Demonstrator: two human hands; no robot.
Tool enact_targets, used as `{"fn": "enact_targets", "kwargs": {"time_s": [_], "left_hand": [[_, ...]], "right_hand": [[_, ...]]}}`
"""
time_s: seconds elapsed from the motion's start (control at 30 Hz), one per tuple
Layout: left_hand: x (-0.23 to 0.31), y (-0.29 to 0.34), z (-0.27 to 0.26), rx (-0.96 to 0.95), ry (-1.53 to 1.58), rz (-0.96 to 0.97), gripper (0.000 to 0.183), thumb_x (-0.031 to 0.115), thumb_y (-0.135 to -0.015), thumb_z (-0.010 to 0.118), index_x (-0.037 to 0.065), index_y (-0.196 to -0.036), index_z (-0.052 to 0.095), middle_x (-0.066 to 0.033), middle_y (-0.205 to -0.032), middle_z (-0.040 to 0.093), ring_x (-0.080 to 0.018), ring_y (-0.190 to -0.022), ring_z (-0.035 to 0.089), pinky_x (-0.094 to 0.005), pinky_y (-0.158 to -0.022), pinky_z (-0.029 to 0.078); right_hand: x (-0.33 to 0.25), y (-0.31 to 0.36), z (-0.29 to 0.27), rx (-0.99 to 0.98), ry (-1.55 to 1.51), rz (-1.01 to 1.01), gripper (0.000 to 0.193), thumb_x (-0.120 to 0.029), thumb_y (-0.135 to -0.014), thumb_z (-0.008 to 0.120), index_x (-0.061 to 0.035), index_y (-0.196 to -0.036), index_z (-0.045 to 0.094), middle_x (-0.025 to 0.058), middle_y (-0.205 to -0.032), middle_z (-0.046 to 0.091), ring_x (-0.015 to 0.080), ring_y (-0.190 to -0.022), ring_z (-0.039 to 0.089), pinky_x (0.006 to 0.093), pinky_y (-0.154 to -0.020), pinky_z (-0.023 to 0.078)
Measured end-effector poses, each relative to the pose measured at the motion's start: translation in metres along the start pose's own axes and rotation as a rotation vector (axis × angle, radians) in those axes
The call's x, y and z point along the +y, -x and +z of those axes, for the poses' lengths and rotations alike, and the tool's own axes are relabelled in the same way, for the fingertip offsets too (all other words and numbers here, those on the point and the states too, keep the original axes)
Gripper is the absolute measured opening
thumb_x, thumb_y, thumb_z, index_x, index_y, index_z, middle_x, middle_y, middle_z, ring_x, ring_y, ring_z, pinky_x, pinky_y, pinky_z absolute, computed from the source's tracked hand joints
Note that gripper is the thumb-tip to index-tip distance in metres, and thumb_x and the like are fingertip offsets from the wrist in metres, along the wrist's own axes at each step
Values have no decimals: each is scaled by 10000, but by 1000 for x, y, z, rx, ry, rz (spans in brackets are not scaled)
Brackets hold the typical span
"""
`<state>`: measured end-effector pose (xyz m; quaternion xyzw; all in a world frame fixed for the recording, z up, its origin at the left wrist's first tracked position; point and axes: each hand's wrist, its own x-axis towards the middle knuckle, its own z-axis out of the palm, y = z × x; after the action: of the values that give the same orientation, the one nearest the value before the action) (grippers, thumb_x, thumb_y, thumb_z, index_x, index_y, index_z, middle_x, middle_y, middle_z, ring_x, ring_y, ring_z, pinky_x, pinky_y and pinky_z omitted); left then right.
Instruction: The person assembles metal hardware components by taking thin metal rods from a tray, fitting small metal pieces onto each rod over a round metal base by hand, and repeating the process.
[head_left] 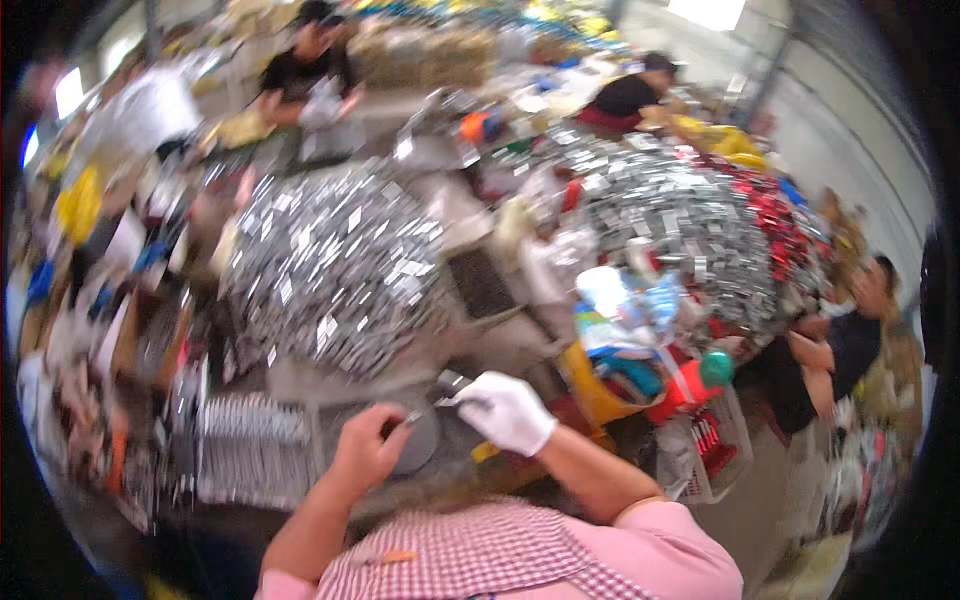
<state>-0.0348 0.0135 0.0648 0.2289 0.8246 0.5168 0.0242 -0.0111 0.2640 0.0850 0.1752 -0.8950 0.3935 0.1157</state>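
Note:
My right hand (508,412), in a white glove, grips a small shiny metal piece (453,381) between its fingertips. My bare left hand (368,446) is closed in a pinch just left of it; a tiny silvery bit shows at its fingertips, too blurred to name. Below and between both hands lies a round grey disc (418,447) on the worktable. Left of my left hand, flat silver pieces stand in neat rows in a tray (252,448). Beyond my hands rises a large heap of loose silver metal pieces (335,265).
Another silver heap (670,215) borders red pieces (775,230) at the right. A yellow bin (590,390) stuffed with packages, a green-capped red bottle (690,385) and a white basket (730,460) stand right of me. Several people work around the tables. Boxes crowd the left.

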Motion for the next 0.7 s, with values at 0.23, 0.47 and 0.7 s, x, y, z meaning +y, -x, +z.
{"fn": "enact_targets", "kwargs": {"time_s": [0.23,0.47,0.7], "left_hand": [[21,19,-9,23,176,-74,137,72,-864,704,-9,-973,684,-122,-885,690,-199,-802,660,-306,-719,524],[12,30,-6,106,164,75,158,44,-840,724,-3,-987,690,-141,-905,688,-246,-803,676,-326,-714,534],[11,27,-6,79,59,182,176,48,-822,734,7,-989,692,-153,-903,699,-285,-816,694,-353,-723,545]], "right_hand": [[-31,-11,4,-55,-87,-30,116,-4,-754,720,-51,-858,706,101,-724,609,280,-657,618,361,-611,493],[-34,-10,13,-86,-37,-85,127,-25,-740,733,-81,-848,696,71,-706,595,270,-647,614,359,-588,483],[-37,-10,9,-90,61,-189,152,-49,-717,736,-103,-852,691,59,-731,598,266,-655,615,366,-582,487]]}}
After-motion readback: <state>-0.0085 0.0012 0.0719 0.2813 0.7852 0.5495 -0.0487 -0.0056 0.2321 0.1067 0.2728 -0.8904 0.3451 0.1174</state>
